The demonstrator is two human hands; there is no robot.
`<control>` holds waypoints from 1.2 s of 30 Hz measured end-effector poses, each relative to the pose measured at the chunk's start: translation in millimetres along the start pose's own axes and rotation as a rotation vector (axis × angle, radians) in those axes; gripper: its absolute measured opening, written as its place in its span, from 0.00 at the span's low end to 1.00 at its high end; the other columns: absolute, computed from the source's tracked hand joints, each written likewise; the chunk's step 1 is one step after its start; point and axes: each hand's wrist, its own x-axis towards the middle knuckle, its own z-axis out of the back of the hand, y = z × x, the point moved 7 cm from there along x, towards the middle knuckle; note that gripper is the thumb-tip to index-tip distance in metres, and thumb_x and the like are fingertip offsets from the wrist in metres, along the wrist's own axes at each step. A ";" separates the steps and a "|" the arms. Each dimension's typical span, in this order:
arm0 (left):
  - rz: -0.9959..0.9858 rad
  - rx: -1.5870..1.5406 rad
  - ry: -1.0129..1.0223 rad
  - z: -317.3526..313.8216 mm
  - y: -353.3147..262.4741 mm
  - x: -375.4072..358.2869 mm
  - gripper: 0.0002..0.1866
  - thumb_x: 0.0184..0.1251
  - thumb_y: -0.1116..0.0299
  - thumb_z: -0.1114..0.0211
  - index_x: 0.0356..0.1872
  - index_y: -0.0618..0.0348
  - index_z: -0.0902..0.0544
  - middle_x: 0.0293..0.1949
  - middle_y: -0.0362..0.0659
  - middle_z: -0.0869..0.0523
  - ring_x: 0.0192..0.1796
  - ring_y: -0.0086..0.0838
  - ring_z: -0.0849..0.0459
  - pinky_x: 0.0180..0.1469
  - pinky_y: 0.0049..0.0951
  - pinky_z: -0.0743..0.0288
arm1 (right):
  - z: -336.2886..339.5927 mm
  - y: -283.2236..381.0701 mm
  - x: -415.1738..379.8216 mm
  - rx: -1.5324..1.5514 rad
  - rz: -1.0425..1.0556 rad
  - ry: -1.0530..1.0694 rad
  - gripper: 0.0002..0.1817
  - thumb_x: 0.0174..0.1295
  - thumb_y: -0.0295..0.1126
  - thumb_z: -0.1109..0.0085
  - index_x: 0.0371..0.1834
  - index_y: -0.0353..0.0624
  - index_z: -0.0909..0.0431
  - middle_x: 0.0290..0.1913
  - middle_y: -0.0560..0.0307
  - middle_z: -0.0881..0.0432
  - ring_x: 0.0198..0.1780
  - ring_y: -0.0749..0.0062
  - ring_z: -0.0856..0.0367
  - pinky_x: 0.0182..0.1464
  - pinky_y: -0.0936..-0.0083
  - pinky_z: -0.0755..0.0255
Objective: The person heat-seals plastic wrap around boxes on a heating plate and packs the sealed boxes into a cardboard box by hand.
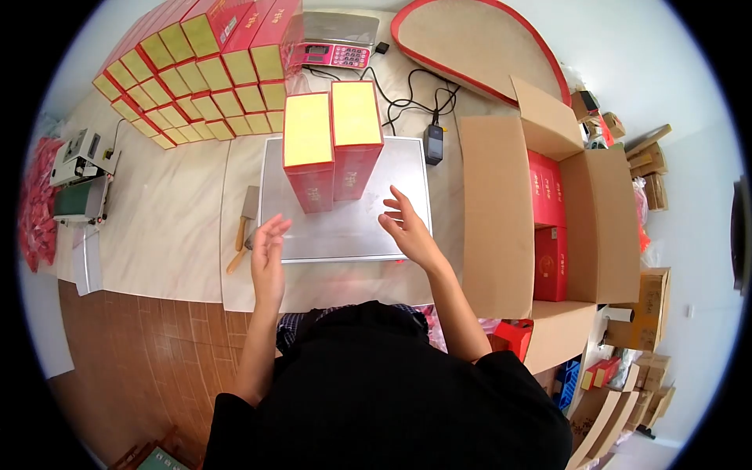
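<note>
Two tall red boxes with yellow tops [333, 145] stand side by side on a flat silver tray [345, 227] in front of me. My left hand [269, 251] hovers open at the tray's near left corner, holding nothing. My right hand [407, 223] is open over the tray's right part, fingers spread, a little below and right of the boxes. Neither hand touches the boxes.
Many matching red and yellow boxes [200, 70] are stacked in rows at the back left. A pink-keyed scale [338, 43] sits behind. An open cardboard carton [548, 219] with red boxes inside stands right. A cleaver [244, 215] lies left of the tray; a sealing machine [82, 176] far left.
</note>
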 end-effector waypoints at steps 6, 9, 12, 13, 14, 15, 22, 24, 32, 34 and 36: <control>0.011 0.010 -0.006 -3.1 -2.6 -1.5 0.18 0.72 0.72 0.54 0.60 0.63 0.30 0.53 0.47 0.21 0.59 0.28 0.26 0.66 0.29 0.40 | 2.7 -5.7 -0.1 0.015 -0.019 0.012 0.37 0.66 0.41 0.44 0.74 0.42 0.50 0.64 0.38 0.32 0.61 0.52 0.27 0.58 0.64 0.30; 0.007 -0.004 -0.013 -3.2 -0.3 -0.5 0.17 0.72 0.72 0.54 0.60 0.63 0.30 0.53 0.47 0.21 0.58 0.27 0.26 0.65 0.28 0.40 | 5.2 -9.7 3.5 -0.001 -0.012 0.009 0.37 0.66 0.41 0.45 0.74 0.42 0.50 0.63 0.38 0.32 0.60 0.53 0.26 0.58 0.64 0.30; 0.012 -0.007 -0.025 -3.9 -1.4 -0.2 0.17 0.73 0.71 0.53 0.60 0.63 0.30 0.53 0.47 0.21 0.58 0.27 0.26 0.65 0.28 0.40 | 8.1 -6.6 6.6 0.018 -0.011 0.011 0.36 0.67 0.39 0.45 0.73 0.42 0.50 0.63 0.37 0.31 0.59 0.53 0.26 0.57 0.65 0.29; 0.015 0.008 -0.022 -4.2 -2.9 0.3 0.17 0.73 0.71 0.53 0.60 0.63 0.30 0.52 0.47 0.21 0.58 0.27 0.26 0.65 0.28 0.40 | 8.5 -6.6 8.5 0.017 -0.010 0.019 0.36 0.67 0.39 0.45 0.73 0.42 0.50 0.63 0.37 0.31 0.59 0.53 0.26 0.57 0.65 0.29; 0.020 0.023 -0.019 -4.2 -3.4 0.9 0.17 0.73 0.70 0.53 0.60 0.63 0.30 0.52 0.47 0.21 0.58 0.26 0.26 0.65 0.29 0.40 | 9.9 -6.3 10.7 0.014 -0.001 0.015 0.36 0.67 0.38 0.45 0.73 0.42 0.50 0.63 0.37 0.31 0.59 0.54 0.25 0.57 0.66 0.28; 0.024 0.023 -0.026 -3.5 -2.9 2.1 0.17 0.73 0.70 0.53 0.60 0.63 0.30 0.52 0.47 0.21 0.58 0.26 0.26 0.65 0.29 0.40 | 10.8 -5.7 12.4 0.011 0.006 0.011 0.35 0.67 0.38 0.45 0.73 0.42 0.50 0.62 0.37 0.31 0.59 0.54 0.25 0.56 0.66 0.28; 0.006 0.023 -0.055 -1.6 -2.3 13.1 0.17 0.73 0.70 0.52 0.59 0.62 0.29 0.50 0.46 0.19 0.56 0.26 0.25 0.62 0.28 0.38 | 17.4 3.0 24.5 -0.015 0.009 0.003 0.34 0.67 0.36 0.45 0.73 0.42 0.49 0.62 0.38 0.30 0.57 0.57 0.24 0.55 0.66 0.28; 0.004 0.021 -0.063 -1.3 -0.8 16.8 0.17 0.73 0.70 0.52 0.59 0.62 0.29 0.50 0.45 0.19 0.56 0.25 0.25 0.62 0.27 0.37 | 19.8 1.1 29.5 -0.015 0.009 0.003 0.34 0.67 0.36 0.45 0.73 0.42 0.49 0.62 0.39 0.30 0.57 0.57 0.24 0.55 0.66 0.28; 0.007 0.054 -0.095 -1.7 0.9 38.7 0.17 0.71 0.70 0.52 0.59 0.62 0.28 0.50 0.45 0.19 0.55 0.25 0.25 0.61 0.27 0.37 | 28.0 2.7 46.4 0.003 -0.029 -0.021 0.32 0.68 0.37 0.47 0.73 0.43 0.47 0.62 0.46 0.29 0.58 0.65 0.27 0.58 0.69 0.32; 0.013 0.052 -0.098 -0.7 3.4 45.6 0.17 0.71 0.70 0.53 0.59 0.62 0.28 0.50 0.45 0.19 0.55 0.25 0.25 0.61 0.27 0.36 | 29.7 3.0 51.7 0.000 -0.041 -0.024 0.32 0.69 0.36 0.48 0.73 0.43 0.47 0.62 0.46 0.28 0.57 0.65 0.26 0.58 0.69 0.32; 0.017 0.050 -0.101 0.9 7.1 54.3 0.17 0.71 0.70 0.53 0.59 0.62 0.28 0.50 0.45 0.19 0.56 0.26 0.24 0.60 0.27 0.36 | 30.9 1.6 59.5 -0.003 -0.052 -0.028 0.32 0.69 0.36 0.48 0.73 0.43 0.47 0.62 0.46 0.28 0.57 0.65 0.26 0.58 0.70 0.32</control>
